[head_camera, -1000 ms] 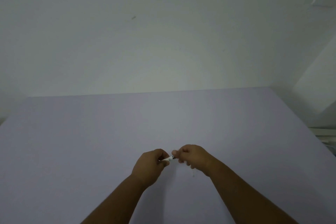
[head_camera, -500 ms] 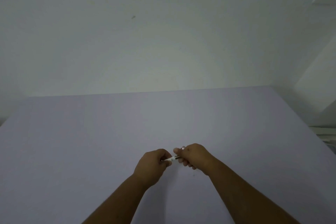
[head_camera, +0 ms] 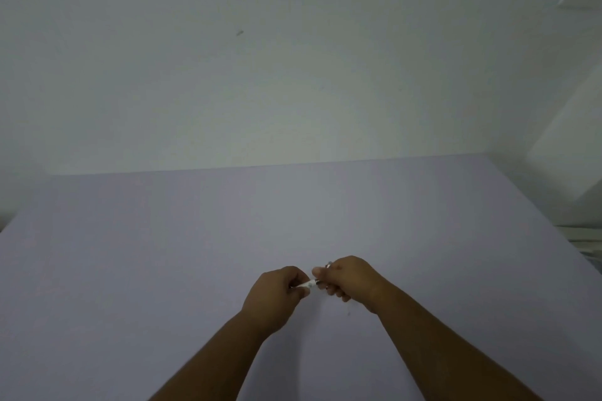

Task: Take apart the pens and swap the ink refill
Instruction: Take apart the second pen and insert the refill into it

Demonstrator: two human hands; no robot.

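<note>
A small white pen (head_camera: pixel 308 284) is held between both hands just above the lilac table (head_camera: pixel 163 254), near its front middle. My left hand (head_camera: pixel 273 295) grips its left end with curled fingers. My right hand (head_camera: pixel 350 277) grips its right end, and a small metal part (head_camera: pixel 329 264) shows at the top of that fist. Only a short white stretch of the pen is visible between the two fists; the rest is hidden inside them. No second pen is in view.
A plain pale wall (head_camera: pixel 293 58) rises behind the table's far edge. The table's right edge runs diagonally down at the right, with white objects (head_camera: pixel 583 238) beyond it.
The hands stay in nearly the same place. The right fist has turned slightly, and a small metal part now shows at its top.
</note>
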